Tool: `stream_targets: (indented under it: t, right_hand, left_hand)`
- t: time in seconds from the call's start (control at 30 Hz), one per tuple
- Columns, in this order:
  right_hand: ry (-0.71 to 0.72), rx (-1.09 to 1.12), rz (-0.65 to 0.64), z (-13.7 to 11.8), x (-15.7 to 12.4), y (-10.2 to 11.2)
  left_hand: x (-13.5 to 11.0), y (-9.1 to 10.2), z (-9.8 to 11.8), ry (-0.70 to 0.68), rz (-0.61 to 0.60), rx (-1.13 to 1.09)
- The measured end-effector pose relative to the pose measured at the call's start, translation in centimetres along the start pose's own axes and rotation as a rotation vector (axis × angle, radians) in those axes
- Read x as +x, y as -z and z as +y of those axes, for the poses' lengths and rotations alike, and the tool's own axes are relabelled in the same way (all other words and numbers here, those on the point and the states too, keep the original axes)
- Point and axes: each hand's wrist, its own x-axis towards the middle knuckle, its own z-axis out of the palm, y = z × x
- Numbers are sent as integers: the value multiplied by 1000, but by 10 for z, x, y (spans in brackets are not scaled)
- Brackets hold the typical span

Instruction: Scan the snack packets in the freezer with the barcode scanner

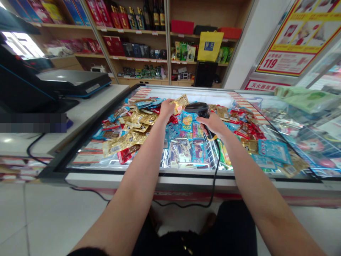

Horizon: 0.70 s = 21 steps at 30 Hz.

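Observation:
My right hand (214, 124) is wrapped round the grip of a black barcode scanner (197, 106), whose cable hangs down over the freezer's front edge. To its left, my left hand (167, 108) pinches the near end of a gold snack packet (181, 103), which is tilted up close to the scanner's head. Below my left wrist lies a heap of gold packets (135, 122) mixed with red and blue ones. Another pile of red packets (247, 124) and blue packets (275, 151) spreads right of the scanner. Both piles rest on the freezer's glass top.
A chest freezer (98, 176) stands before me, with wrapped goods showing through its glass. On the left counter (39, 142) are a scale (77, 80) and a dark machine (23, 78). Green plastic bags (311, 99) lie at right. Stocked shelves (133, 30) line the back.

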Motion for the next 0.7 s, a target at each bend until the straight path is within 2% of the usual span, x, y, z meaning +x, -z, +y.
stream_targets:
  t: [0.17, 0.37, 0.7]
  right_hand:
    - [16, -33, 1, -3, -1, -1]
    - [0, 99, 13, -5, -4, -2]
    - [8, 45, -3, -4, -4, 1]
  left_hand:
    - [-3, -1, 1, -8, -6, -3]
    - [-3, -1, 1, 5, -11, 1]
    - [2, 0, -2, -22, -11, -9]
